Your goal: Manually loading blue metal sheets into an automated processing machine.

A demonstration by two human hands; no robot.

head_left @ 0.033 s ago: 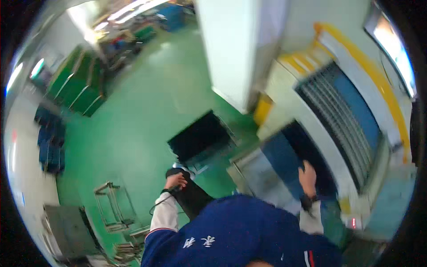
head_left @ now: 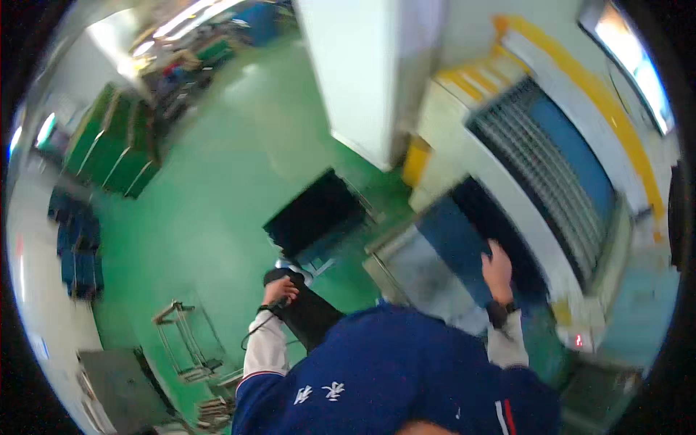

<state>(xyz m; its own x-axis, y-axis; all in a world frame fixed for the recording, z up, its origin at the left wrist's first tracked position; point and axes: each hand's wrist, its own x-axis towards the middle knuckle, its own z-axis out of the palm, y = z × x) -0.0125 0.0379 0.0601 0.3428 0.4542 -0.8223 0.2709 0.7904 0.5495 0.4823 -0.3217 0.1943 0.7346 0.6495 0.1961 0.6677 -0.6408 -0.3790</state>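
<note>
My left hand (head_left: 281, 290) hangs curled beside my black trouser leg (head_left: 310, 319). A dark cord (head_left: 255, 332) runs from near its wrist, and whatever lies within the fingers is hidden. My right hand (head_left: 496, 270), a dark band at its wrist, reaches over the dark blue surface (head_left: 455, 235) of a pale machine bed (head_left: 406, 264). Its fingers are stretched out, with nothing seen in them; whether they touch the surface I cannot tell. Ahead of my legs, a cart with a black top (head_left: 317, 215) stands on the green floor.
At the right is a large pale machine (head_left: 438, 127) with a slatted bed (head_left: 533, 148) and yellow trim. A white pillar (head_left: 355, 87) rises ahead. Green cabinets (head_left: 112, 148), stacked blue crates (head_left: 78, 239) and a metal frame (head_left: 187, 341) stand to the left.
The whole view has shifted slightly, so the surroundings sit a little higher and further left. Both hands keep nearly the same places relative to my leg and the machine bed.
</note>
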